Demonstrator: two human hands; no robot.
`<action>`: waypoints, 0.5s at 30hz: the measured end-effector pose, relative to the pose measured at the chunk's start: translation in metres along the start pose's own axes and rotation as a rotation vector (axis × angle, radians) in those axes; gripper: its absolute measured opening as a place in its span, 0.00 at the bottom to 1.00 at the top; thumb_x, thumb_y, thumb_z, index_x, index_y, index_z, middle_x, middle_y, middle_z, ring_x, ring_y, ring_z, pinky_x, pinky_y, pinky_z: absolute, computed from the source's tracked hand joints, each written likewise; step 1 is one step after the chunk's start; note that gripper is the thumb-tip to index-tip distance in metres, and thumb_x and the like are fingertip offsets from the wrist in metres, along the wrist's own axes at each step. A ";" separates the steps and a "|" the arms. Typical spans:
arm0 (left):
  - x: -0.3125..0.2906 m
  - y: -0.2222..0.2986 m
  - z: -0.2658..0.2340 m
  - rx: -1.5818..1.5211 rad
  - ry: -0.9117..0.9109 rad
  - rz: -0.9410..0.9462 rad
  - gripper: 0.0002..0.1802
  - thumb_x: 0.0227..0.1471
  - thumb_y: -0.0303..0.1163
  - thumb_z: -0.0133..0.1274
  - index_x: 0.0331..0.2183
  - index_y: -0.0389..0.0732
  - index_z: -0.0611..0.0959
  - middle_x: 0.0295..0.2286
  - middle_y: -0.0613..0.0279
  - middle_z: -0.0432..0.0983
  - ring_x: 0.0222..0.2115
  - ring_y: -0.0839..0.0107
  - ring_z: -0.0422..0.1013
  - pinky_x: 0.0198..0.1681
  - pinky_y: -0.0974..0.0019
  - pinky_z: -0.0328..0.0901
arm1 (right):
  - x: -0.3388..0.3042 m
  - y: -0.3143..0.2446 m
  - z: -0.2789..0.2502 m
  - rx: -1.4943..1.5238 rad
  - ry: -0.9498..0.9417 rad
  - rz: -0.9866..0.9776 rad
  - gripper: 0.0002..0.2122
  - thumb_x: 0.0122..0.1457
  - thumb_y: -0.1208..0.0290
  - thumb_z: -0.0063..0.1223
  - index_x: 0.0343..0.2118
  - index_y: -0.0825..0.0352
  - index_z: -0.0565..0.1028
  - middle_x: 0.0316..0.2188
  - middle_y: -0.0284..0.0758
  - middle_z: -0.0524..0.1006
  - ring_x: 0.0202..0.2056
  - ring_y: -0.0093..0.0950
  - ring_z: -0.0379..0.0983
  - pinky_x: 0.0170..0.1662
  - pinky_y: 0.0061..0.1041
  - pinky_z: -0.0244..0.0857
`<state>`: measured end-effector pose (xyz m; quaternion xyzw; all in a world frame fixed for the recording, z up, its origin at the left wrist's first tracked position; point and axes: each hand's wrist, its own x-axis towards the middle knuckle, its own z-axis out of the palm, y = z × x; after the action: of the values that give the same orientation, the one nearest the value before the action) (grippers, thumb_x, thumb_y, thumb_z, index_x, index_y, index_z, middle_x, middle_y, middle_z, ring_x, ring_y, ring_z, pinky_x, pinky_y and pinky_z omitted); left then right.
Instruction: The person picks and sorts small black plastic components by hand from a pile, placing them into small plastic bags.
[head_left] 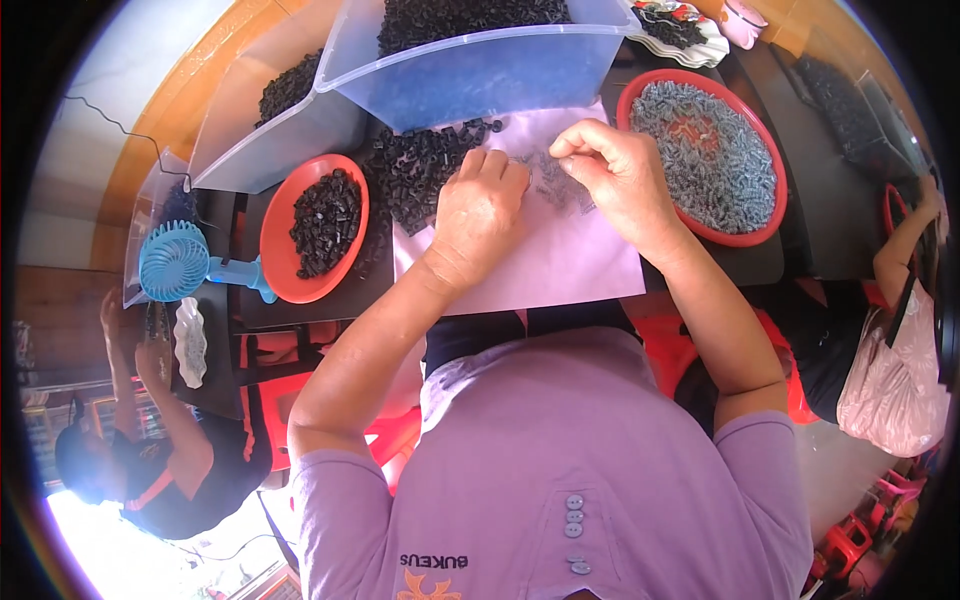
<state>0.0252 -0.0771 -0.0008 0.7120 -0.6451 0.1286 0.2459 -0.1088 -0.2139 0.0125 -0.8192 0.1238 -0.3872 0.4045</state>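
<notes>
My left hand [478, 215] is over the pale pink sheet [570, 265], its fingers curled and pressed together; what they hold, if anything, is hidden. Just beyond and left of it spreads a heap of small black plastic pieces [420, 165]. To the right, my right hand [622, 178] pinches thumb and forefinger together, and anything between them is too small to name. Several small clear grey pieces [553, 185] lie on the sheet between the two hands. Both hands are close together but apart.
A large translucent bin [480, 80] of black pieces stands beyond the sheet. On the left are a red bowl [280, 230] of black pieces and a blue handheld fan [175, 262]. A red basin [775, 190] holds grey pieces at right. Other people sit on both sides.
</notes>
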 end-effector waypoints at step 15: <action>0.007 0.003 0.013 -0.004 0.062 0.106 0.09 0.38 0.23 0.59 0.27 0.38 0.76 0.27 0.58 0.70 0.32 0.58 0.69 0.32 0.57 0.67 | -0.004 0.006 -0.001 0.099 -0.051 0.129 0.05 0.48 0.83 0.55 0.30 0.69 0.78 0.23 0.35 0.80 0.24 0.21 0.76 0.29 0.21 0.68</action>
<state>0.0214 -0.0899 -0.0079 0.6721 -0.6741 0.1622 0.2599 -0.1118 -0.2164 0.0058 -0.7982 0.1465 -0.3449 0.4716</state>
